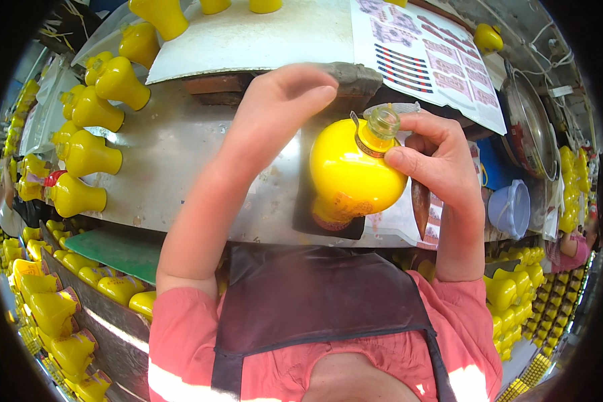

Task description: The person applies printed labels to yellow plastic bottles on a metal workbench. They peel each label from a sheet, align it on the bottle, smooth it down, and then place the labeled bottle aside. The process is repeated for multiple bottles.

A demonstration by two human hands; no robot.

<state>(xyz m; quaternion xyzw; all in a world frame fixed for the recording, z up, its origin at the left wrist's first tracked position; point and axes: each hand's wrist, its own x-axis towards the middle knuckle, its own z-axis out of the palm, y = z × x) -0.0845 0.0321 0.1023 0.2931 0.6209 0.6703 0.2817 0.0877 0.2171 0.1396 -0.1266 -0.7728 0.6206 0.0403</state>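
A round yellow glazed bottle [355, 167] with a clear glass-like neck [384, 122] stands tilted on a dark pad [345, 231] in front of me. My right hand [435, 151] grips it by the neck, thumb and fingers on either side. From under that hand points a brown tapered tool [420, 208]; its upper end is hidden. Round the base of the neck runs a dark patterned strip [363, 142], one end sticking up. My left hand [291, 97] is raised left of the neck, somewhat blurred, fingers curled toward the thumb; nothing shows clearly between them.
Several yellow bottles [90, 154] line the metal table's [174, 154] left side. A white board [261, 40] and printed decal sheets [435, 60] lie at the back. A lilac bucket [509, 209] and metal basin [532, 114] are at right. More bottles [53, 311] fill racks below.
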